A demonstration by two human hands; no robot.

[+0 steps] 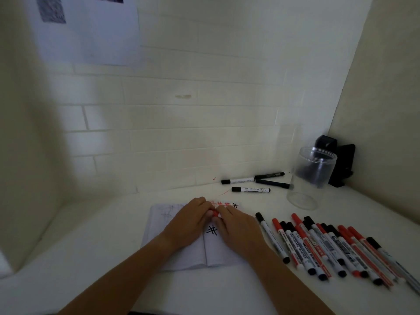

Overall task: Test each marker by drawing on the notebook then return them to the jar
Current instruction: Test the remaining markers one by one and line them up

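An open notebook lies on the white table, with red and black hash marks drawn on its right page. Over it my left hand and my right hand meet, both pinching a red marker of which only a small red part shows between the fingers. A clear plastic jar stands upright at the back right with nothing visible inside. A row of several red and black markers lies to the right of the notebook.
Several black-capped markers lie near the tiled wall behind the notebook, left of the jar. A black object stands in the corner behind the jar. Walls close in on the left, back and right.
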